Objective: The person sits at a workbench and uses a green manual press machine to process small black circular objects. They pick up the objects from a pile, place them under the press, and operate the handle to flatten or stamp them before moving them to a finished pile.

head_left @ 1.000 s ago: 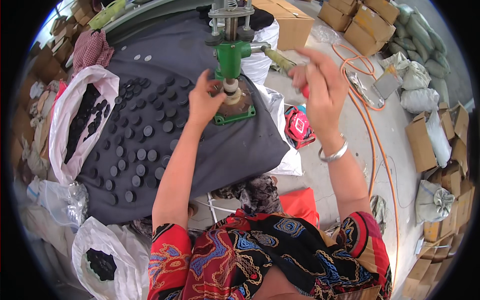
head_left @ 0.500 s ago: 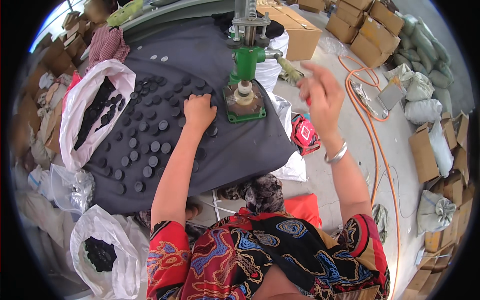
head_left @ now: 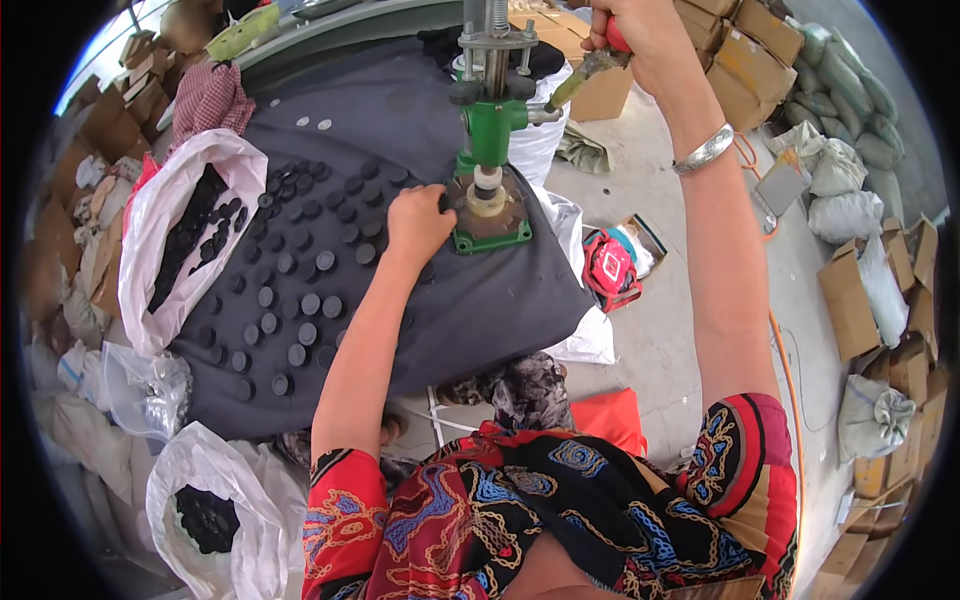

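Note:
A green hand press stands on a table covered with dark grey cloth. My right hand is raised high and shut on the press lever's red grip; a silver bangle sits on that wrist. My left hand rests on the cloth beside the press base, fingers curled next to the round die. Whether it holds a piece I cannot tell. Rows of several small dark round discs lie on the cloth to the left of that hand.
A white plastic bag of dark discs lies at the table's left, another white bag sits lower left. Cardboard boxes and stuffed sacks line the floor at right. A red-and-white item lies in a small box on the floor.
My right hand rose from beside the press to the lever's grip at the top. My left hand shifted from the discs to the press base.

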Demonstrator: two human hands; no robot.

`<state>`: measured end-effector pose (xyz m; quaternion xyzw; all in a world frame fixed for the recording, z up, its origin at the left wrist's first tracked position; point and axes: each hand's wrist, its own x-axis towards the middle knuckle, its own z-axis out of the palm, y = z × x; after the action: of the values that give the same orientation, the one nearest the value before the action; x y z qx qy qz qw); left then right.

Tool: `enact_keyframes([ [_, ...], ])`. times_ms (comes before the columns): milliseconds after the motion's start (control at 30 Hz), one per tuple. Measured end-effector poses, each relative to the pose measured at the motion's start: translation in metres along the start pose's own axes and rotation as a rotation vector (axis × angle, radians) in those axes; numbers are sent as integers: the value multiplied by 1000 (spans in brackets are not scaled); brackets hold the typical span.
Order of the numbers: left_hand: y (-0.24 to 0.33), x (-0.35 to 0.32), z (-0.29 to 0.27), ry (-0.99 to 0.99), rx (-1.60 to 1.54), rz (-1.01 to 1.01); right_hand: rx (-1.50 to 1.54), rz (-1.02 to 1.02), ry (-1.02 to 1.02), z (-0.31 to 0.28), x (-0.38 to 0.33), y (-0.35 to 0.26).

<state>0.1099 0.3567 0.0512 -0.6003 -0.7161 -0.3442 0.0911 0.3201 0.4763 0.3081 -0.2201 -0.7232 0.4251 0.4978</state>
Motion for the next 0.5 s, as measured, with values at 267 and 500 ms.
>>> enact_keyframes([
  [267, 40, 22, 5, -126, 15, -25, 46, -28, 22, -3, 6, 12],
  [500, 37, 14, 28, 18, -207, -149, 60, -1, 61, 1, 5, 9],
])
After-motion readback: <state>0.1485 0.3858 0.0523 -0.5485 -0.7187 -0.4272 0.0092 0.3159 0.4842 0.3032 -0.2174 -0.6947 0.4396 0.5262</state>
